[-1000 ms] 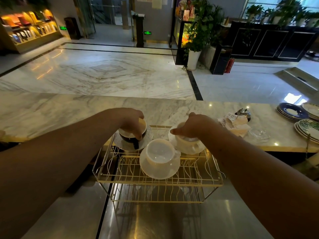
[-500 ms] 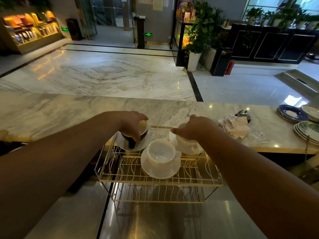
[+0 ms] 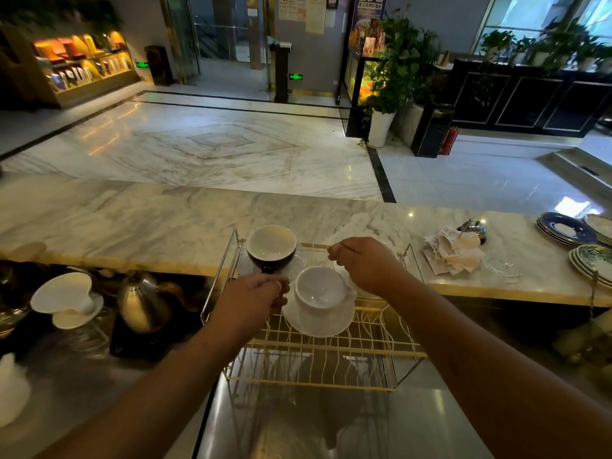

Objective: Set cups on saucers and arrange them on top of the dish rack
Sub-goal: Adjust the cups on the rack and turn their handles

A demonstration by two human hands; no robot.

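Cups: two are sitting in plain sight on top of the dish rack, each on a saucer.
Dark cup: sitting at the rack's far left corner on a clear saucer, its handle pointing toward the person.
Left hand: hovering over the rack's left side, fingers curled in loosely, thumb and forefinger nearly meeting just beside the white cup; whether they are touching it is unclear.
White cup: standing upright on a white saucer in the middle of the rack.
Right hand: reaching over the rack's far right part, fingers bent downward and loosely closed.
Hidden: the right hand is covering whatever is lying beneath it at the rack's far right, so I cannot tell what it is gripping.
Cut off: both forearms are running out of the bottom edge.
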